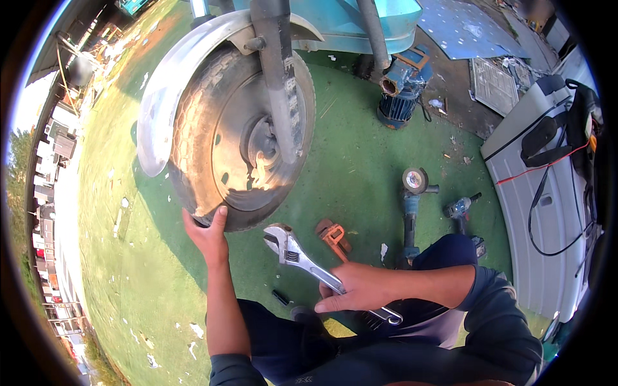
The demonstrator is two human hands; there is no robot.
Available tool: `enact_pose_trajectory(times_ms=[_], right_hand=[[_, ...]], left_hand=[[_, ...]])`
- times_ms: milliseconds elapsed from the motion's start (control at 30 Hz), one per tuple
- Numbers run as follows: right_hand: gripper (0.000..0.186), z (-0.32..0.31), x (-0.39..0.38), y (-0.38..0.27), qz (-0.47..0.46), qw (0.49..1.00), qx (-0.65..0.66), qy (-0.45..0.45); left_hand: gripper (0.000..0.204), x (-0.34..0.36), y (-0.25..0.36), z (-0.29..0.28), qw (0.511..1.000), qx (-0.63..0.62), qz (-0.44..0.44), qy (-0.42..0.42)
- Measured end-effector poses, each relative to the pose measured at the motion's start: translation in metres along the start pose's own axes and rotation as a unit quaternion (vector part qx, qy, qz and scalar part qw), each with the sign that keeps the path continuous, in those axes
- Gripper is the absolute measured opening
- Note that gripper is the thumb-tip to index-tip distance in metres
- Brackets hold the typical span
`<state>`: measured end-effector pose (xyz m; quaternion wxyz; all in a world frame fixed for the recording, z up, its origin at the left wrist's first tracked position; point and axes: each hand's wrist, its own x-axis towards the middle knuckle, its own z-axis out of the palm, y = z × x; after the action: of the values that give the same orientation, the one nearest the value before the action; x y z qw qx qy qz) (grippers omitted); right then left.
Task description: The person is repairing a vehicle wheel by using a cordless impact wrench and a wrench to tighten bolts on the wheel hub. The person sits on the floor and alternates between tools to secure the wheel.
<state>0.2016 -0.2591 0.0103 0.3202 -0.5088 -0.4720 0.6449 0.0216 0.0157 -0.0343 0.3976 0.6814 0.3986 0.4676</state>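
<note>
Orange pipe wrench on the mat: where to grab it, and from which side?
Probably the straight handle of the orange pipe wrench, its end nearer the person. It lies flat on the green mat, jaw end pointing away toward the wheel, so come down from above. The right hand is closest but holds the adjustable wrench; the left hand is on the tyre.

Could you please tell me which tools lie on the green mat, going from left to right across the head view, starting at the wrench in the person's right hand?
Adjustable wrench held in the right hand → orange pipe wrench → angle grinder → cordless drill.
</note>
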Motion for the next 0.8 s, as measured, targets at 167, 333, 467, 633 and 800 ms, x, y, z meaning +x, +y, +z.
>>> enact_pose_trajectory(times_ms=[167, 333, 467, 633, 800], right_hand=[[0.050, -0.004, 0.002, 0.007, 0.136, 0.990, 0.014, 0.037], [0.049, -0.007, 0.017, 0.030, 0.128, 0.989, -0.001, 0.079], [0.048, -0.009, 0.021, 0.035, 0.133, 0.984, 0.015, 0.114], [0.049, -0.012, 0.021, 0.025, 0.142, 0.981, 0.070, 0.116], [0.046, -0.010, 0.026, 0.024, 0.163, 0.977, 0.072, 0.121]], left_hand=[[0.067, 0.007, 0.008, -0.003, 0.999, -0.033, -0.024, -0.017], [0.063, 0.008, 0.005, -0.005, 0.998, -0.044, -0.034, -0.009], [0.061, 0.007, 0.008, 0.001, 0.998, -0.061, -0.012, -0.001], [0.062, 0.001, 0.014, 0.003, 0.998, -0.050, 0.027, -0.002], [0.081, -0.010, 0.020, 0.003, 0.998, 0.013, 0.046, -0.031]])
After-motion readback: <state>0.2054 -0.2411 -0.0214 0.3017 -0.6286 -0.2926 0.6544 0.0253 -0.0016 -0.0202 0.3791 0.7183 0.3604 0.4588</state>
